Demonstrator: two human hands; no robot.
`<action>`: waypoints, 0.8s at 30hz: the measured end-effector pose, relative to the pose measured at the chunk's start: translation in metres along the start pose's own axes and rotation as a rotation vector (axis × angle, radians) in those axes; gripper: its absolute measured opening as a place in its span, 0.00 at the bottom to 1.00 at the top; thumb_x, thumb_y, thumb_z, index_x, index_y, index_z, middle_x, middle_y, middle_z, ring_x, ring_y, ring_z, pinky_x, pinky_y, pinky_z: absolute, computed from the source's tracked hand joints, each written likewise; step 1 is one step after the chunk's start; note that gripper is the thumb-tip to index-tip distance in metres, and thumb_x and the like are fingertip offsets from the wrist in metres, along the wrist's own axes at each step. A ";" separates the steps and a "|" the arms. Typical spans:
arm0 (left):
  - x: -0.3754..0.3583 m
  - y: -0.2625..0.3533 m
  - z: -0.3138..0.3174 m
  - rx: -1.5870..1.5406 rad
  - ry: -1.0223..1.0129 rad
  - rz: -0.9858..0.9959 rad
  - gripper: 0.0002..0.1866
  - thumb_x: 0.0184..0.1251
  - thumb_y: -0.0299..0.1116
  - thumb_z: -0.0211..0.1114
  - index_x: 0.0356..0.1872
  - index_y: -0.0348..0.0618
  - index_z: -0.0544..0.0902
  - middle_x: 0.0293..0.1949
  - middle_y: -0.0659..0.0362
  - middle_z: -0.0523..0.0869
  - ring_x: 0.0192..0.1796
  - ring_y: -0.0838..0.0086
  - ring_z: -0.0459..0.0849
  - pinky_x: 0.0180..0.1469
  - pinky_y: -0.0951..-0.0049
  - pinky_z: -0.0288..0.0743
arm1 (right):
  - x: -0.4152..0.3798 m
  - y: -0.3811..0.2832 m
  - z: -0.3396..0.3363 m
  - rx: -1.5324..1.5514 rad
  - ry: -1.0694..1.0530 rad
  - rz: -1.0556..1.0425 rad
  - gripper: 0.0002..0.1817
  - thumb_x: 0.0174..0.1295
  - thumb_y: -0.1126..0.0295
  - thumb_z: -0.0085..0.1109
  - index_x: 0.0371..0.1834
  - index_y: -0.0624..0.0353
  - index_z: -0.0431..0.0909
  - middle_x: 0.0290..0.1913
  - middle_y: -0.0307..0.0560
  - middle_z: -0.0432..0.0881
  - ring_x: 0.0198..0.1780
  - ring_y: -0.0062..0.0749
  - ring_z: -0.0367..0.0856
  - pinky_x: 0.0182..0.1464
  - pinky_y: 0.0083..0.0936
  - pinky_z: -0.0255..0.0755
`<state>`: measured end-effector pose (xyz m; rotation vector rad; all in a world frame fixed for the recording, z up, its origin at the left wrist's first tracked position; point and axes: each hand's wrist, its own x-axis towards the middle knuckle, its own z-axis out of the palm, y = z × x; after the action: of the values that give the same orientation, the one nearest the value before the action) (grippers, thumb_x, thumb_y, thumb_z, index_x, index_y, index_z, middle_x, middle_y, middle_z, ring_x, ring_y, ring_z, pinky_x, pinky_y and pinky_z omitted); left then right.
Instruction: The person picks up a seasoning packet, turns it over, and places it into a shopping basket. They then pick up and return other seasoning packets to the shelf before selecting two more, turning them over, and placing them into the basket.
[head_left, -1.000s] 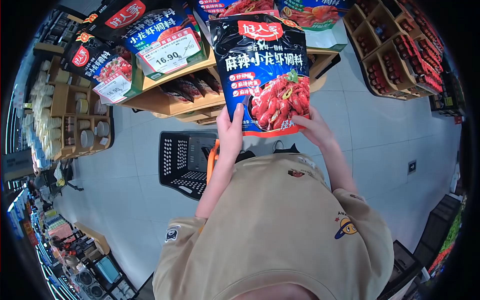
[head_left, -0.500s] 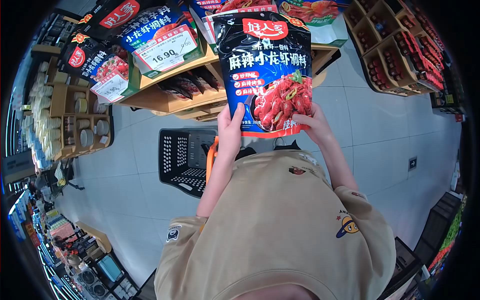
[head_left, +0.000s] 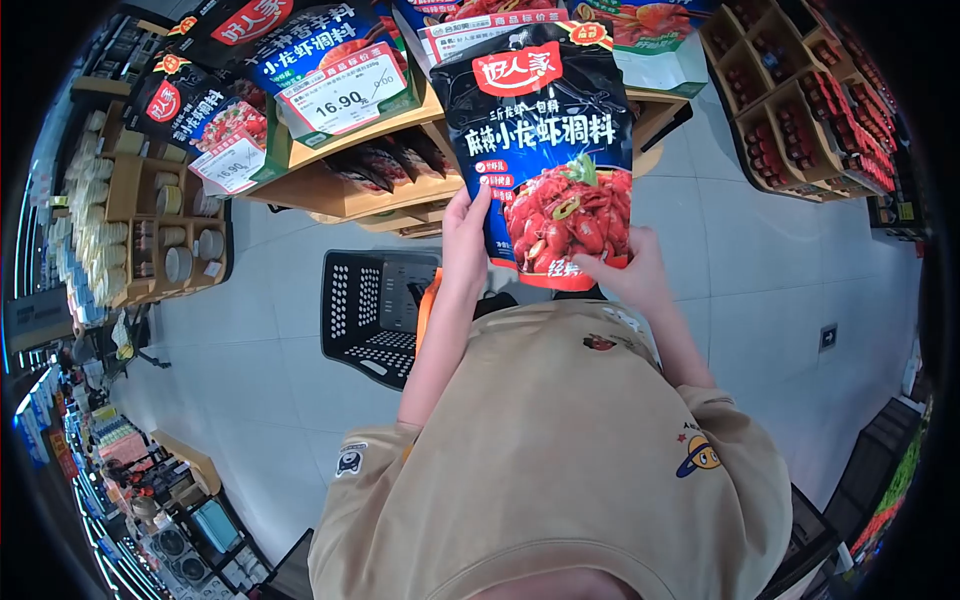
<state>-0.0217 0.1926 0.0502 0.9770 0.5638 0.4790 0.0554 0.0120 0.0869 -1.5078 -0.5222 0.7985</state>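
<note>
A black and blue pouch of crayfish seasoning (head_left: 545, 150), with a red crayfish picture on its front, is held upright before me. My left hand (head_left: 466, 235) grips its lower left edge, thumb on the front. At the lower right corner my right hand (head_left: 632, 270) pinches it, the thumb over the printed picture. Both hands' other fingers are hidden behind the pouch. Beside my left forearm stands a black shopping basket (head_left: 372, 310) on the floor; an orange handle (head_left: 428, 310) shows partly behind that arm.
Ahead is a wooden display stand (head_left: 300, 200) with several similar pouches (head_left: 305, 45) and a price card (head_left: 345, 90) reading 16.90. Another wooden shelf (head_left: 800, 100) with red goods stands at right. At left, shelving (head_left: 165, 230) holds bowls and jars. Grey tiles (head_left: 760, 260) cover the floor.
The pouch has turned slightly, its right side swinging lower and nearer to me. My left hand has shifted up a little along its edge, and the right hand has come down slightly.
</note>
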 end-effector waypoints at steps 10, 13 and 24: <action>0.018 -0.025 -0.001 -0.838 -0.872 -0.455 0.21 0.56 0.49 0.51 0.32 0.38 0.65 0.21 0.60 0.66 0.25 0.75 0.65 0.30 0.79 0.61 | -0.014 -0.026 0.065 -0.641 -0.428 -0.696 0.25 0.40 0.67 0.63 0.46 0.56 0.73 0.55 0.41 0.70 0.51 0.31 0.69 0.51 0.30 0.61; -0.006 -0.007 0.013 -0.924 -0.801 -0.611 0.19 0.57 0.48 0.49 0.28 0.39 0.63 0.20 0.60 0.65 0.23 0.76 0.64 0.28 0.80 0.60 | -0.014 -0.021 0.072 -0.710 -0.519 -0.749 0.21 0.42 0.69 0.61 0.44 0.56 0.74 0.53 0.40 0.71 0.50 0.31 0.69 0.50 0.31 0.61; -0.033 0.010 0.027 -0.861 -0.488 -0.650 0.18 0.61 0.46 0.46 0.26 0.40 0.62 0.19 0.60 0.63 0.20 0.77 0.62 0.23 0.81 0.56 | -0.002 -0.013 0.052 -0.395 -0.258 -0.886 0.16 0.42 0.83 0.56 0.38 0.59 0.74 0.45 0.45 0.75 0.41 0.35 0.76 0.41 0.29 0.70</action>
<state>-0.0308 0.1606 0.0778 0.0384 0.1617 -0.1242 0.0171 0.0465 0.1018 -1.3178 -1.4772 0.1825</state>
